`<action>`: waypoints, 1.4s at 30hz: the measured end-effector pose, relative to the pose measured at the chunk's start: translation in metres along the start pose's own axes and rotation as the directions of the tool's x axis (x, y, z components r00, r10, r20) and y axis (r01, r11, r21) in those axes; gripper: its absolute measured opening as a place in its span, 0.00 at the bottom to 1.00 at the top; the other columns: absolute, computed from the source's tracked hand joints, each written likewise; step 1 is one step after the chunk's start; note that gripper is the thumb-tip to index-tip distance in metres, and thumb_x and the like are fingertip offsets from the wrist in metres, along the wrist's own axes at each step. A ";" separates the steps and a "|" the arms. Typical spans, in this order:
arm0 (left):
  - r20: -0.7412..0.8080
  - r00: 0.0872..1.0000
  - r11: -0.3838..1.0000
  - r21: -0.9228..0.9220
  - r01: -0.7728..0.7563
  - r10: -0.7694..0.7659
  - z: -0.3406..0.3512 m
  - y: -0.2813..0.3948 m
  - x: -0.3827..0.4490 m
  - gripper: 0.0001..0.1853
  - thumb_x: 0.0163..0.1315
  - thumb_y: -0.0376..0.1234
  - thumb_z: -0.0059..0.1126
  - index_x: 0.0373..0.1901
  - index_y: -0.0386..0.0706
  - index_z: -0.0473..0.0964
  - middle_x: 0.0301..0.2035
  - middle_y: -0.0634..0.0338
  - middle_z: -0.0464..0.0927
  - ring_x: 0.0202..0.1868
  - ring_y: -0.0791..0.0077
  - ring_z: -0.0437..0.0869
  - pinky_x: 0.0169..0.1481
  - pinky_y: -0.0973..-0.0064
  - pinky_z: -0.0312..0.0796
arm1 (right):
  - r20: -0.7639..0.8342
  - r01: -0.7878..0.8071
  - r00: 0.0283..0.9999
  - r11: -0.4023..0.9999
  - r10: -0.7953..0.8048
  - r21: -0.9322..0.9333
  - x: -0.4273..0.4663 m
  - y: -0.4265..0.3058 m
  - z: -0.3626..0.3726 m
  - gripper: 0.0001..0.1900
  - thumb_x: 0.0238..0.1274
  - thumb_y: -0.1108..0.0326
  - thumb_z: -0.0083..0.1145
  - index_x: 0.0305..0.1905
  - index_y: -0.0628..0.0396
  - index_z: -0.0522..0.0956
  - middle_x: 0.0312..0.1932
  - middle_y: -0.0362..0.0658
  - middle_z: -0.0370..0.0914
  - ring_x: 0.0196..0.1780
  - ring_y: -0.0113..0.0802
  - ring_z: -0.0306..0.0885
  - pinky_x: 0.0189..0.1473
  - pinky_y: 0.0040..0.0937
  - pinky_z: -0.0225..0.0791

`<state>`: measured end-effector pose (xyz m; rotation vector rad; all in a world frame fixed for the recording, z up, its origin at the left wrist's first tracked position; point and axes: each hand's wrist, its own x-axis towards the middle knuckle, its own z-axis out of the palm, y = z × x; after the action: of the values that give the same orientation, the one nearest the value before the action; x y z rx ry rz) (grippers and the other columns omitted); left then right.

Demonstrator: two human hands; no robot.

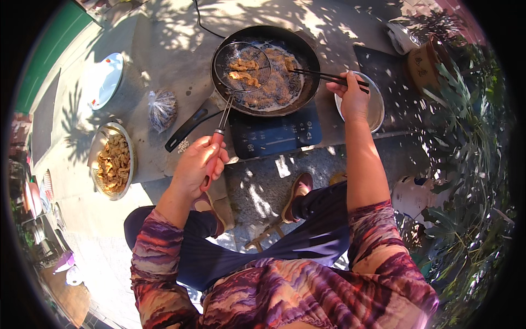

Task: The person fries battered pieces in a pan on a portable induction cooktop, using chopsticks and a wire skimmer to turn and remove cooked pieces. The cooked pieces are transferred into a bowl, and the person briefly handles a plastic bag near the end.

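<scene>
My left hand (201, 164) grips the red handle of a wire skimmer (243, 68), whose mesh bowl is over the left part of a black frying pan (314, 84) and holds several browned fried pieces (244, 78). More battered pieces (279, 84) fry in bubbling oil in the pan, which stands on an induction cooker (275, 133) with a black glass top. In my right hand (354, 96) are dark chopsticks (328, 75), their tips at a piece on the pan's right side. Under that hand lies a pale round bowl (377, 111), partly hidden.
At left stand a basket (132, 164) of fried pieces, a knotted plastic bag (162, 111) and a light blue plate (111, 80). The pan's handle (187, 131) points down-left. At right are a brown ceramic pot (423, 68), leafy plants (464, 119) and a white bucket (411, 195).
</scene>
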<state>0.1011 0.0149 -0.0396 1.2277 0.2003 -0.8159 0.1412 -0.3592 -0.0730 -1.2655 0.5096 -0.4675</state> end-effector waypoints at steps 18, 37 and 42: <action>0.012 1.000 1.000 -0.025 -0.011 0.012 -0.003 0.002 0.000 0.10 0.71 0.34 0.41 0.43 0.35 0.68 0.27 0.58 0.74 0.18 0.81 0.71 0.20 0.85 0.64 | 0.304 -0.082 0.944 0.982 0.131 -0.170 -0.018 0.014 0.027 0.11 0.69 0.65 0.51 0.38 0.63 0.76 0.33 0.47 0.79 0.29 0.32 0.81 0.34 0.27 0.77; 0.028 0.998 0.998 -0.023 -0.054 0.055 -0.006 0.008 -0.002 0.09 0.70 0.32 0.42 0.42 0.35 0.68 0.28 0.57 0.75 0.20 0.81 0.73 0.21 0.85 0.65 | 0.379 -0.072 0.907 0.954 0.185 -0.292 -0.030 0.038 0.044 0.10 0.68 0.64 0.50 0.39 0.61 0.76 0.30 0.45 0.77 0.24 0.32 0.79 0.29 0.26 0.73; 0.000 0.998 0.998 -0.016 -0.062 0.062 -0.008 0.006 -0.003 0.11 0.70 0.33 0.43 0.45 0.34 0.68 0.28 0.57 0.74 0.18 0.82 0.71 0.20 0.86 0.64 | 0.294 -0.091 0.942 0.967 0.161 -0.238 -0.026 0.030 0.040 0.12 0.69 0.65 0.48 0.37 0.65 0.75 0.27 0.46 0.78 0.23 0.35 0.80 0.27 0.28 0.76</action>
<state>0.1052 0.0236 -0.0360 1.2135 0.1674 -0.7595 0.1457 -0.3062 -0.0903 -1.4792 0.3788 -0.0973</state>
